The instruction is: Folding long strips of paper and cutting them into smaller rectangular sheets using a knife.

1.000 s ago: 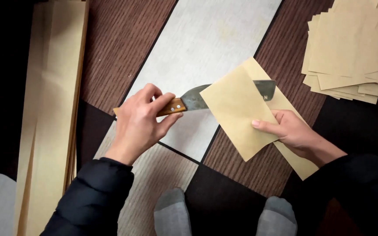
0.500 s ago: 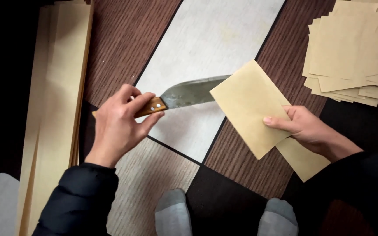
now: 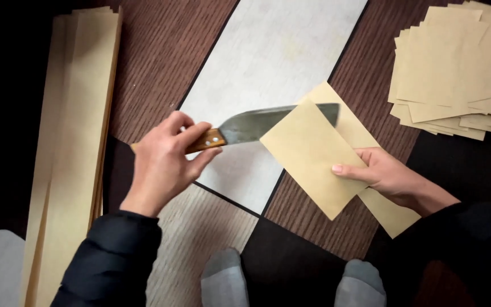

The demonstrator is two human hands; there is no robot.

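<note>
Now your left hand is wrapped tight round the wooden-handled steel knife, its blade slid inside the folded tan paper sheet that your right hand pinches above the floor.

knife left of folded sheet

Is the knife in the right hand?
No, the left hand grips the knife by its wooden handle, while the right hand holds the folded tan paper.
</note>
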